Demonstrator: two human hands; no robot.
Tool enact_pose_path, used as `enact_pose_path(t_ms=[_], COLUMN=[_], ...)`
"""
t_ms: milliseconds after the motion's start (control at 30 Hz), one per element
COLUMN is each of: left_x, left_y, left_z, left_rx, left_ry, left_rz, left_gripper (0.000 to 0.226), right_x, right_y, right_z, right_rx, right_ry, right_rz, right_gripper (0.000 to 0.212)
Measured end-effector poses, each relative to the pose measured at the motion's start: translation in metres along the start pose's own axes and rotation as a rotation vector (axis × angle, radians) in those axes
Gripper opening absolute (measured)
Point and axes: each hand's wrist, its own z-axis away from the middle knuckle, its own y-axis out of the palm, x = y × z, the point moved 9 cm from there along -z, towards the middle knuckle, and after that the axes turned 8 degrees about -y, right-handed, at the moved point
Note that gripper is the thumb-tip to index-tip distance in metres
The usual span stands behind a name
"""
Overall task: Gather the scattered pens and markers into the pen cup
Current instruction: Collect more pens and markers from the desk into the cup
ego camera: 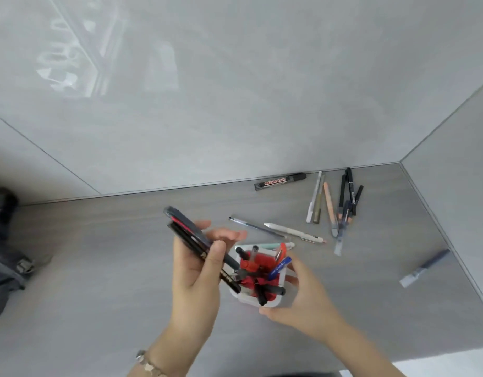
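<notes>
My left hand (pixel 197 273) grips a bundle of pens and markers (pixel 190 235), their lower ends tilted into the left side of the pen cup (pixel 273 300). The cup is white with a red inside and holds several pens, among them a blue one (pixel 280 267) and black ones. My right hand (pixel 303 297) wraps the cup's right and near side. On the desk beyond lie a white pen (pixel 292 232), a thin blue pen (pixel 254 227), a black whiteboard marker (pixel 280 181) against the wall, and a cluster of pens (pixel 335 202) to the right.
A grey marker (pixel 425 268) lies alone at the far right near the side wall. A dark bag (pixel 3 257) sits at the left edge of the grey desk (pixel 112 268). Walls close off the back and right. The desk's front edge runs bottom right.
</notes>
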Motion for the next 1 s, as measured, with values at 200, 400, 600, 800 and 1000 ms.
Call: enact_pose_path(t_ms=[200, 400, 600, 800, 1000], left_x=[0.037, 0.030, 0.011, 0.006, 0.020], left_y=[0.011, 0.015, 0.020, 0.018, 0.028], left_z=[0.011, 0.019, 0.024, 0.019, 0.025], left_rx=[0.060, 0.157, 0.133, 0.106, 0.193], left_ry=[-0.022, 0.195, 0.464, 0.400, 0.384], left_rz=[-0.260, -0.558, -0.820, -0.715, -0.916], left_gripper=[0.049, 0.058, 0.064, 0.066, 0.057], right_x=[-0.006, -0.010, -0.018, -0.023, -0.024], right_y=[0.015, 0.013, 0.014, 0.016, 0.016], right_z=[0.006, 0.010, 0.010, 0.009, 0.007], right_rx=[-0.003, 0.003, 0.018, 0.042, 0.035], right_ry=[-0.013, -0.039, -0.007, 0.012, 0.017], right_rz=[0.023, 0.043, 0.059, 0.069, 0.069], right_gripper=[0.079, 0.079, 0.079, 0.083, 0.080])
